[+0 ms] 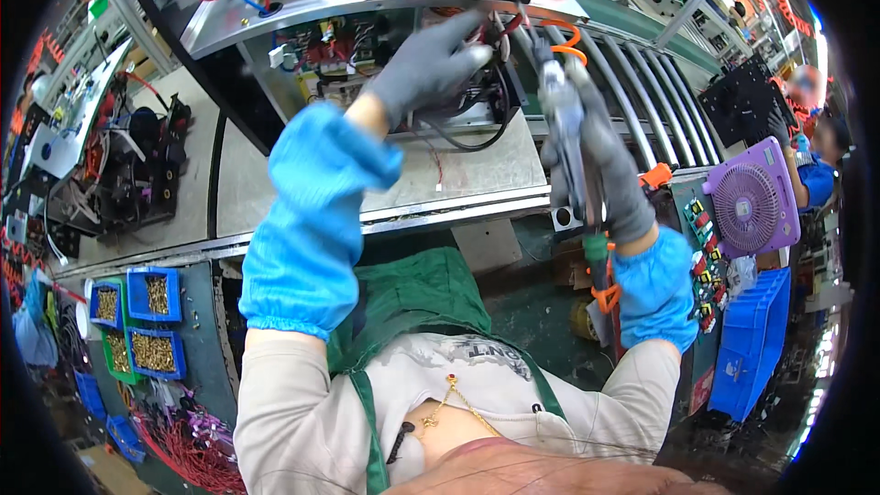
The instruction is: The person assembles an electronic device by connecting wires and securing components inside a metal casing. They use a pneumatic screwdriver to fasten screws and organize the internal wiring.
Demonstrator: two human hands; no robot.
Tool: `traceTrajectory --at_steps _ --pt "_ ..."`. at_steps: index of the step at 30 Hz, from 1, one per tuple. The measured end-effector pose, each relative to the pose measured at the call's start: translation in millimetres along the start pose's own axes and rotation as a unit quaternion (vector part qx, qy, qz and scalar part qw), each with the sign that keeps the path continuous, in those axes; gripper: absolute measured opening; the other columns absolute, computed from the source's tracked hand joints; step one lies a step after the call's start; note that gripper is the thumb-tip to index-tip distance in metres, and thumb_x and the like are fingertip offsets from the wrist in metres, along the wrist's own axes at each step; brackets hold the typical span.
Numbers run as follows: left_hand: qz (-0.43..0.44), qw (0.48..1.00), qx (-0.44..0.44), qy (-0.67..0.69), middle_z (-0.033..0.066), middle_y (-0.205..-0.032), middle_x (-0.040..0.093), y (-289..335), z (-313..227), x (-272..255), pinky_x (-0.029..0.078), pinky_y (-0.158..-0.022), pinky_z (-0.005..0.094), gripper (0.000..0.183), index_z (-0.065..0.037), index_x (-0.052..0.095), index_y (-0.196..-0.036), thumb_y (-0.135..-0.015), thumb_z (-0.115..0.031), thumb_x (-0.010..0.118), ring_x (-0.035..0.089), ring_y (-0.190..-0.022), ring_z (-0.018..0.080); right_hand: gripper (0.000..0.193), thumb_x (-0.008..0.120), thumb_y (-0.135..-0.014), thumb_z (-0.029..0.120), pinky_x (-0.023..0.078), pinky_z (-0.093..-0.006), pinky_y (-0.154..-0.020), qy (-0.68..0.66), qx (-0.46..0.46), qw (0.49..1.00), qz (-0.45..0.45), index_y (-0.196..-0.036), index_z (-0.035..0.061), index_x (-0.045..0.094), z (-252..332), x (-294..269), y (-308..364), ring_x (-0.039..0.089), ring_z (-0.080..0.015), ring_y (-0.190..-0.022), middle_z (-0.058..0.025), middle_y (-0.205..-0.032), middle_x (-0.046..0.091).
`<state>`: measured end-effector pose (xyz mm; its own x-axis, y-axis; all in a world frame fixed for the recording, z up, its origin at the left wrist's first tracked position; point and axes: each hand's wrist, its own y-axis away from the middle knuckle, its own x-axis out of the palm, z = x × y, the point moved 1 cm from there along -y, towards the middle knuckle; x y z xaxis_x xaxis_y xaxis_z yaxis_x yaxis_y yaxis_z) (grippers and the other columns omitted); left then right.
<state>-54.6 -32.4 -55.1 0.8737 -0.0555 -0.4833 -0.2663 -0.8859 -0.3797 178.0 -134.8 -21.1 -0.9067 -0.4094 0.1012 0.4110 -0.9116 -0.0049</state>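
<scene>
My left hand (426, 69), in a grey glove, reaches into an open metal chassis (215, 37), thumb and fingers around a dark red cable (502, 32) among black leads. Motion smears the fingertips a little. A silver hand-held air tool (564, 110), seemingly an air screwdriver, is gripped in my gloved right hand (605, 151). Its slim tip points away from me toward the chassis's right side, and a green fitting (596, 247) sits at its near end. A black cable (472, 142) loops out over the metal bench top (321, 170); a thin red lead (437, 165) lies in front of it.
Conveyor rollers (632, 96) run off at the right, beside an orange coiled hose (564, 37). A purple fan (744, 206) and a blue bin (752, 344) stand right. Blue trays (154, 293) of brass-coloured parts lie left. A co-worker's gloved hand (779, 126) is far right.
</scene>
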Motion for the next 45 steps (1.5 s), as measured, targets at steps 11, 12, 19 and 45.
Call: traceTrajectory --at_steps 11,12,19,45 --pt "-0.204 0.89 -0.377 0.155 0.0031 -0.074 0.059 245 164 -4 0.044 -0.053 0.0228 0.028 -0.005 0.058 -0.113 -0.091 -0.022 0.053 0.052 -0.06 0.0081 0.062 0.062 -0.074 0.039 0.044 -0.0363 -0.084 0.409 0.152 0.871 0.224 -0.125 0.0081 0.047 -174 57 -35 0.059 -0.0291 -0.095 -0.0179 -0.104 0.061" --pt "-0.207 0.893 -0.367 0.159 0.0032 -0.074 0.06 245 164 -4 0.044 -0.052 0.0229 0.027 -0.006 0.058 -0.112 -0.09 -0.021 0.053 0.053 -0.059 0.0081 0.062 0.062 -0.073 0.039 0.045 -0.0378 -0.083 0.451 0.143 0.849 0.235 -0.124 0.009 0.048 -177 65 -45 0.06 -0.0321 -0.094 -0.0197 -0.102 0.061" --pt "-0.221 0.907 -0.312 0.174 0.0016 -0.071 0.058 245 159 -2 0.043 -0.05 0.022 0.021 -0.006 0.06 -0.107 -0.09 -0.017 0.054 0.052 -0.057 0.0064 0.045 0.063 -0.064 0.02 0.047 -0.0423 -0.075 0.686 -0.075 0.693 0.209 -0.109 0.0159 0.057 -210 75 -117 0.061 -0.0316 -0.089 -0.0113 -0.093 0.064" --pt "-0.442 0.801 -0.348 -0.205 0.01 -0.096 0.064 444 74 -93 0.048 -0.08 0.0321 0.021 -0.009 0.063 -0.102 -0.084 -0.016 0.057 0.062 -0.089 0.0227 0.058 0.058 -0.057 0.014 0.033 -0.0458 -0.097 0.723 -0.186 0.662 -0.065 -0.114 0.01 0.055 -260 110 -98 0.051 -0.0308 -0.107 -0.0112 -0.112 0.059"
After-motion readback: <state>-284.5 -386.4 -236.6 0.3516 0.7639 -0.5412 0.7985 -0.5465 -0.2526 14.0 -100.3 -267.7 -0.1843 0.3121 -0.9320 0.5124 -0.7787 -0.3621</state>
